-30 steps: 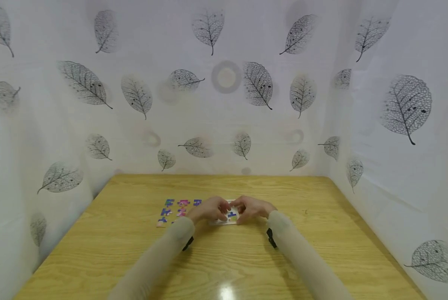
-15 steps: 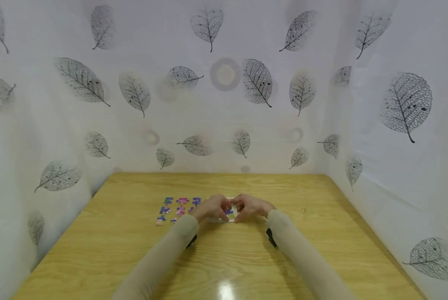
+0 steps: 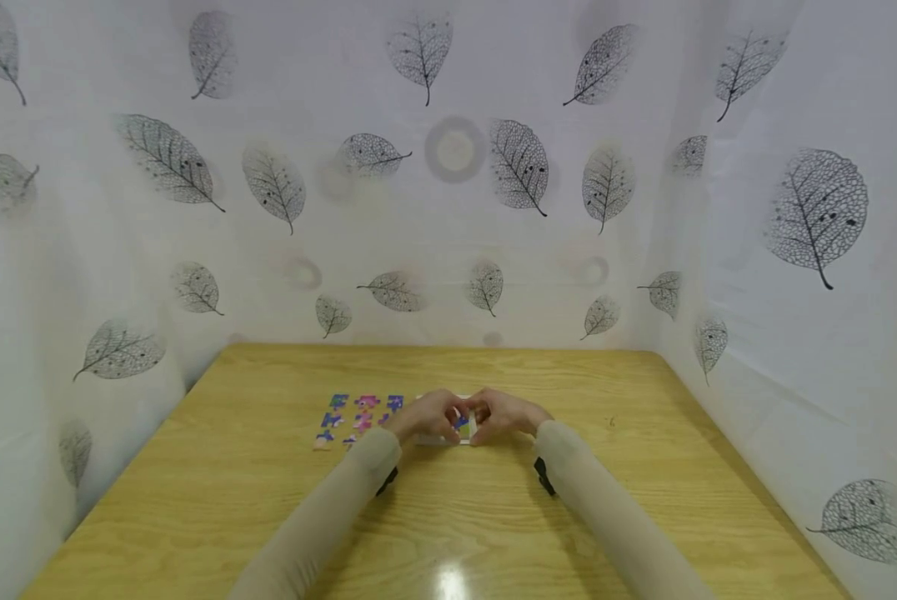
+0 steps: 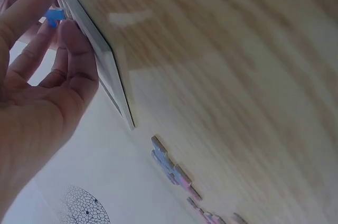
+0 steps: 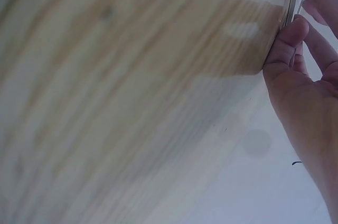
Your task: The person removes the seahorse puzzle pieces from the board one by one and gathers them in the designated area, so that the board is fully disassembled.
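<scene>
A thin white puzzle tray lies on the table, largely covered by both hands. In the head view a blue and green patch of the puzzle shows between the fingers. My left hand reaches over the tray from the left, its fingers bent; in the left wrist view a small blue puzzle piece sits between its thumb and fingertips. My right hand curls around the tray's right side. Its thumb lies along the tray edge in the right wrist view. The two hands' fingertips almost meet.
Several loose pink, purple and blue puzzle pieces are spread on the wooden table left of the tray. Some lie partly behind the left wrist. A white curtain with leaf prints encloses the table at the back and sides.
My left hand has shifted slightly right and the fingers of both hands have drawn closer together over the tray. Less of the blue patch shows now. The loose pieces stay put.
</scene>
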`<state>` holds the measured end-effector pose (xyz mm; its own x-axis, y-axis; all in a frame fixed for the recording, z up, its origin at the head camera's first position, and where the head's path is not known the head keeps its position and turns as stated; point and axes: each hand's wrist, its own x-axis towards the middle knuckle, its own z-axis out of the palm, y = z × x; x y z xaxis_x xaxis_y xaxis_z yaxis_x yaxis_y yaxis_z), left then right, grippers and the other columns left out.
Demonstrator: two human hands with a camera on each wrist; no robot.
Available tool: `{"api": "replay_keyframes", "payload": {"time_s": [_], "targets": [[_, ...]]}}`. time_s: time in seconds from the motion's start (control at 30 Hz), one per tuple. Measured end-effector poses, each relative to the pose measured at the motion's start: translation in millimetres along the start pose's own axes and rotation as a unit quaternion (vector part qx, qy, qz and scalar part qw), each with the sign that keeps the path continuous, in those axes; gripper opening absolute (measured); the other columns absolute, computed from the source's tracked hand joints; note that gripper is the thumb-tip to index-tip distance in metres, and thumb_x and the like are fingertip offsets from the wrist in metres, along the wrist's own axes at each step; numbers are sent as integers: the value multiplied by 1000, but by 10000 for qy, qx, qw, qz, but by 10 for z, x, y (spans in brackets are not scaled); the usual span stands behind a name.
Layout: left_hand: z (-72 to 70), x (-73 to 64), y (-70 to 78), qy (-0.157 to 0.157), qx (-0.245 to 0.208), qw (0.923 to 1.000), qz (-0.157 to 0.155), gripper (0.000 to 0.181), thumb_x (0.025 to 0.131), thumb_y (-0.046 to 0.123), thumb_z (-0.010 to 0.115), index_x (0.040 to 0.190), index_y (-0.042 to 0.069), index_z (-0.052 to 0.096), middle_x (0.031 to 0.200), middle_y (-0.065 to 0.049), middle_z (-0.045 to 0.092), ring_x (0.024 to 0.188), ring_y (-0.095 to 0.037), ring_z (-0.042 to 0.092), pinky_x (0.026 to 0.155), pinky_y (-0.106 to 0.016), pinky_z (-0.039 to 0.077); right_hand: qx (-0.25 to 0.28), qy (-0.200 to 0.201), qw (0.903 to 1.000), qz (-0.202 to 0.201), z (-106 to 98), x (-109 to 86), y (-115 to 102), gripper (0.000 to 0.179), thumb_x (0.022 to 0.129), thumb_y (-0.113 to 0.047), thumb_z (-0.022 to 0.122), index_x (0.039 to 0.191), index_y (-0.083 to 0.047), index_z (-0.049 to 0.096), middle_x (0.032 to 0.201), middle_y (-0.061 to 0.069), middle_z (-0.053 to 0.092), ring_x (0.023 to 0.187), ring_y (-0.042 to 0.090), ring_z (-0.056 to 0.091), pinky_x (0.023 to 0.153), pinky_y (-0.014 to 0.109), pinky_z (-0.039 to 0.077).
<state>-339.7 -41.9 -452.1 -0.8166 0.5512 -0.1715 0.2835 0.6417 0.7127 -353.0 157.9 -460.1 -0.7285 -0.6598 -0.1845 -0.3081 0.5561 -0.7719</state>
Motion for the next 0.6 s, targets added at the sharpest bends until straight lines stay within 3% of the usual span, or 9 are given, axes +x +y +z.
{"api": "replay_keyframes", "payload": {"time_s": [0.2,0.33,0.47,0.6], "targets": [[-1,-10,-15,147,42,9999,57,38,73,0,81,108,7,70,92,-8,67,81,-15,57,68,-26,48,9,74,9999,110,-4,-8,-7,64,77,0,80,137,-5,56,124,10,50,98,20,49,77,26,46],[-1,-15,-20,257,13,9997,51,31,75,0,80,103,7,71,89,-6,66,79,-15,57,68,-27,47,43,43,9999,86,-4,1,-4,59,78,0,79,133,-5,59,121,11,49,93,19,47,74,25,44],[-7,-26,-31,337,-8,9994,-28,23,79,2,78,101,8,73,89,-4,67,80,-15,56,71,-28,49,106,-49,9999,-58,-6,13,-3,52,79,1,78,128,-4,62,109,11,50,83,17,44,68,24,39],[-31,-56,-38,358,15,9993,130,24,81,3,76,104,7,73,91,-4,68,82,-14,58,72,-28,50,93,-111,9998,-131,-13,26,6,50,78,2,78,126,-6,64,97,11,47,74,16,39,63,23,35]]}}
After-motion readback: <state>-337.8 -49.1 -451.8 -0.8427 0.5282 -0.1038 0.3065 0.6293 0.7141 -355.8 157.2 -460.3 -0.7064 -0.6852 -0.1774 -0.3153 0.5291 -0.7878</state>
